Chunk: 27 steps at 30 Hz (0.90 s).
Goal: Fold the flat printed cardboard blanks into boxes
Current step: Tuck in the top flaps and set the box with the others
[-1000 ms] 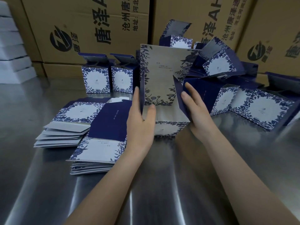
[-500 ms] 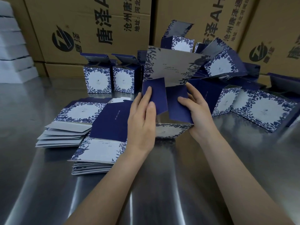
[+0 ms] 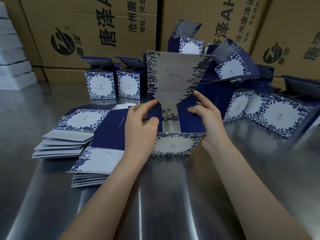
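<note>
**Steel table [image 3: 173, 196], a half-folded box [image 3: 174, 144] at its middle**

Left of the half-folded box lie stacks of flat blanks [image 3: 69, 135]. The left hand [image 3: 140, 125] pinches its left navy flap [image 3: 155, 111]; the right hand [image 3: 207, 118] curls round its right flap [image 3: 186, 115]. Finished boxes [image 3: 285, 118] crowd right of it.

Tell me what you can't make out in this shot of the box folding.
Head view.
- Print on the raised flap: too small.
- Left side wall of the half-folded box: behind the left hand.
- Number of blanks in the flat stacks: edges blur together.
- Lettering on the brown cartons: cut by the top edge.
</note>
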Each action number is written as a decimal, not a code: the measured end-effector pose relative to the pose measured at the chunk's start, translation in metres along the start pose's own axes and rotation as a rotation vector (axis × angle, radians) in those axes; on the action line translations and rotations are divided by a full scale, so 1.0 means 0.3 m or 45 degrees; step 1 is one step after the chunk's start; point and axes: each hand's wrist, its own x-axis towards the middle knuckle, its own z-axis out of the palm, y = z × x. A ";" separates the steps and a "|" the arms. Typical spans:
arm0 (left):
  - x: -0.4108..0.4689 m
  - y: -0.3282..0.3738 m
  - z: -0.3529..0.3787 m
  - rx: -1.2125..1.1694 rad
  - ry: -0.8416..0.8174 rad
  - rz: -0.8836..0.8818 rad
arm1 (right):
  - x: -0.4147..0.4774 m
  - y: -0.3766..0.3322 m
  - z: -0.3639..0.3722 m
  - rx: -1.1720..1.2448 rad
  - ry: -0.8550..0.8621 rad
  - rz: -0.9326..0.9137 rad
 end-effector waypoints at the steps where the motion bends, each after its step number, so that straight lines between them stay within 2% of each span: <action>1: 0.003 0.003 -0.006 -0.005 -0.025 -0.017 | -0.001 -0.001 0.002 -0.009 0.024 0.011; 5: 0.024 0.016 -0.039 -0.179 -0.128 -0.124 | 0.001 -0.012 -0.002 -0.008 0.009 0.096; 9: 0.037 0.017 -0.052 -0.241 -0.031 -0.144 | -0.008 -0.014 -0.001 0.034 -0.054 0.169; 14: 0.053 0.009 -0.054 -0.352 -0.080 -0.263 | -0.014 0.003 0.003 -0.026 -0.023 0.185; 20: 0.068 -0.006 -0.056 -0.250 -0.063 -0.298 | -0.005 0.002 0.015 -0.145 0.117 0.098; 27: 0.067 -0.011 -0.060 -0.308 -0.063 -0.305 | -0.006 0.002 -0.006 -0.058 -0.007 0.204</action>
